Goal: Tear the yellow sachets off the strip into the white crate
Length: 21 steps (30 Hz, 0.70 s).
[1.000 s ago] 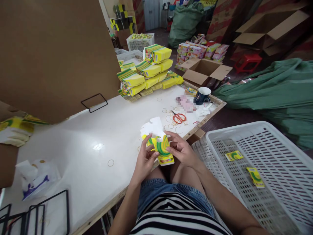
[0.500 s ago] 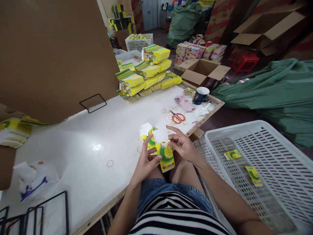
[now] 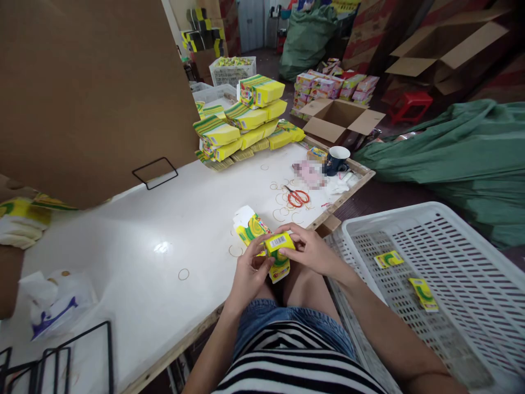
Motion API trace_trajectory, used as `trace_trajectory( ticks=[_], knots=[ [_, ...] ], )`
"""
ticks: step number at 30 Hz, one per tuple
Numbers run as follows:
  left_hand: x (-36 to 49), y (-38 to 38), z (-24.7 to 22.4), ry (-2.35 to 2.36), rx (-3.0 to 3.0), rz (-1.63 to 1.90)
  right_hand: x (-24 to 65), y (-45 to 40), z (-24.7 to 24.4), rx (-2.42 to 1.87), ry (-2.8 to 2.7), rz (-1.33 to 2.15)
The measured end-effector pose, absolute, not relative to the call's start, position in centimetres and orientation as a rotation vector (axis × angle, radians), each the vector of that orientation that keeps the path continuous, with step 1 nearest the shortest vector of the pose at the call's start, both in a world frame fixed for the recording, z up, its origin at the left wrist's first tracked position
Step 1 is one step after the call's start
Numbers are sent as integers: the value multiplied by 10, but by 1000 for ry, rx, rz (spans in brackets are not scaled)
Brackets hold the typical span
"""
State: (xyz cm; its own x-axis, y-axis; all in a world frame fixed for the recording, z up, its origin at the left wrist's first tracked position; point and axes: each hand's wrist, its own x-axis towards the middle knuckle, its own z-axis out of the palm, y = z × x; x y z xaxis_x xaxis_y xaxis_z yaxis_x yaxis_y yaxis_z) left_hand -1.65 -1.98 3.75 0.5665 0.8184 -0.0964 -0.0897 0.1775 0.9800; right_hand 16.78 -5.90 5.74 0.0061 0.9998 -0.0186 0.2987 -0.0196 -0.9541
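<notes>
The yellow carton (image 3: 279,261) is in both our hands, right in front of us above our lap, at the table's near edge. The white table (image 3: 151,241) runs diagonally past us, its wooden rim going off toward 1 and 7 o'clock, its widest open stretch toward 9. At 10 o'clock a brown cardboard panel (image 3: 94,98) bounds its far edge. A white crate (image 3: 435,205) sits at 4 o'clock, near our right forearm. At 12 we see stacked yellow cartons (image 3: 258,117). Our left hand (image 3: 250,271) closes narrowly on the carton's left side; our right hand (image 3: 308,249) grips its barcoded top and right side. A dark mug (image 3: 337,163) stands by the rim at 1 o'clock. A flattened carton (image 3: 251,223) lies at 11, just beyond our left fingers, with red-handled scissors (image 3: 297,198) at 1, among rubber bands (image 3: 281,214).
</notes>
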Motion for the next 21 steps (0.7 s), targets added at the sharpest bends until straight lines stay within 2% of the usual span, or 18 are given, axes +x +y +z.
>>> trace_trajectory(
  ticks=[5,11,16,21],
  knots=[
    [-15,-21,38,697,1203,723,160,-55,58,-1730,-1501,801],
    [-14,-19,36,703,1158,745,158,-56,56,-1734,-1568,761],
    [-15,-15,42,665,1120,727,167,-62,50,-1516,-1472,715],
    [-6,-18,41,609,1078,686,168,-70,35,-1313,-1114,898]
  ],
)
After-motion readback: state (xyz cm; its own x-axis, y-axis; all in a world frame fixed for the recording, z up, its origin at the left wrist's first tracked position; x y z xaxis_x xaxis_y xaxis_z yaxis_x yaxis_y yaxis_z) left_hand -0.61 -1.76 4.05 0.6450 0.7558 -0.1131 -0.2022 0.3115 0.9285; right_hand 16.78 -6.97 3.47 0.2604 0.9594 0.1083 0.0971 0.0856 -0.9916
